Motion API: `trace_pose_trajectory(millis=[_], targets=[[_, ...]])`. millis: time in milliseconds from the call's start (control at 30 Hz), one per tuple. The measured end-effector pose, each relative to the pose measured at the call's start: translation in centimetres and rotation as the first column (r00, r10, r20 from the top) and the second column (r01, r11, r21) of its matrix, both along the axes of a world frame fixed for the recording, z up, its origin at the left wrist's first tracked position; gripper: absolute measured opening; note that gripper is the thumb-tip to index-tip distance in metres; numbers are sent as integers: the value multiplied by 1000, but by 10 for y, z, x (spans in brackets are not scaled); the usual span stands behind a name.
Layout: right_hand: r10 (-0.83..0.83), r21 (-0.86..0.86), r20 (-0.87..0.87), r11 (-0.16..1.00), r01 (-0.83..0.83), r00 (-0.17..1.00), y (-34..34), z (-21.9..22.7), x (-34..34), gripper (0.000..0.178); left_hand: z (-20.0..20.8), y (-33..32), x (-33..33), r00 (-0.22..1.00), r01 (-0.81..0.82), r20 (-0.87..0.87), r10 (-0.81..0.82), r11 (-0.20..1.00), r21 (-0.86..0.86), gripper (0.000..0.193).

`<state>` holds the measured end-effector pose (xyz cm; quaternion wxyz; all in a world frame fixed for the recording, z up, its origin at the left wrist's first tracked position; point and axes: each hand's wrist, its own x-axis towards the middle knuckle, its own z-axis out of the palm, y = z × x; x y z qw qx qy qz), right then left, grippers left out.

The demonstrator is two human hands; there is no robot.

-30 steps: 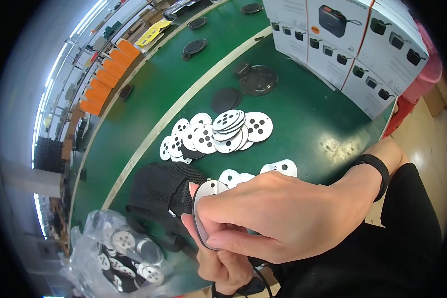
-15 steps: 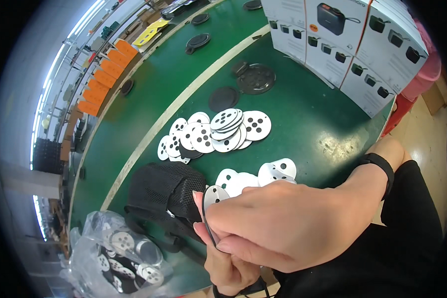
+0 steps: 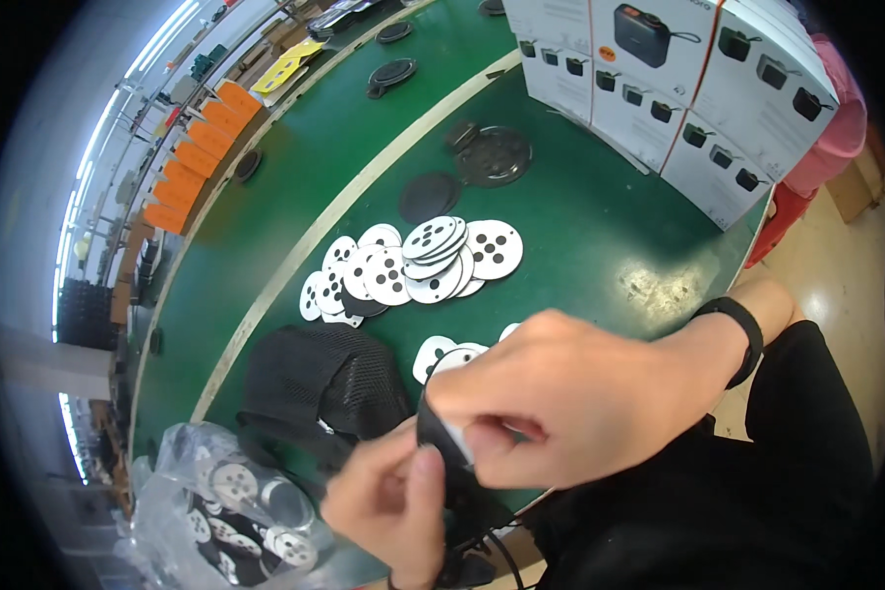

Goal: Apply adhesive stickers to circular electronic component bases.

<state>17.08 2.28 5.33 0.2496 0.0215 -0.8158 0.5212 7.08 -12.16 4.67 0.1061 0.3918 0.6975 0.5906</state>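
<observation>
My right hand (image 3: 580,398) is closed in a pinch on a thin round disc (image 3: 443,436), black on one side and white on the other, held tilted on edge. Lower and to the left, my left hand (image 3: 393,497) pinches the disc's black edge between thumb and fingers. Part of the disc is covered by my right fingers. Beneath and behind the right hand lie several white discs (image 3: 431,356) with dark round holes, mostly hidden. A larger heap of similar white discs (image 3: 388,277) is spread farther back on the green table (image 3: 580,265).
A black mesh pouch (image 3: 305,379) sits left of my hands, beside a clear plastic bag (image 3: 167,492) containing more discs. Dark round parts (image 3: 497,155) lie farther back. White printed boxes (image 3: 649,108) are stacked at the back right. Orange bins (image 3: 197,147) stand beyond the table.
My left hand has come out from under the right and shifted left, its thumb and fingers now showing at the disc's edge. The disc has turned, showing more black. The view has shifted slightly.
</observation>
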Motion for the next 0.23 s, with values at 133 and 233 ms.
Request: trace_pose_trajectory(millis=[133, 233], targets=[[43, -115, 91, 993, -33, 995, 35, 6, 26, 13, -10, 6, -40, 790, 167, 556, -260, 963, 213, 10], [-96, 190, 51, 978, 85, 994, 43, 8, 47, 13, -8, 15, -50, 720, 100, 644, -257, 958, 270, 17]])
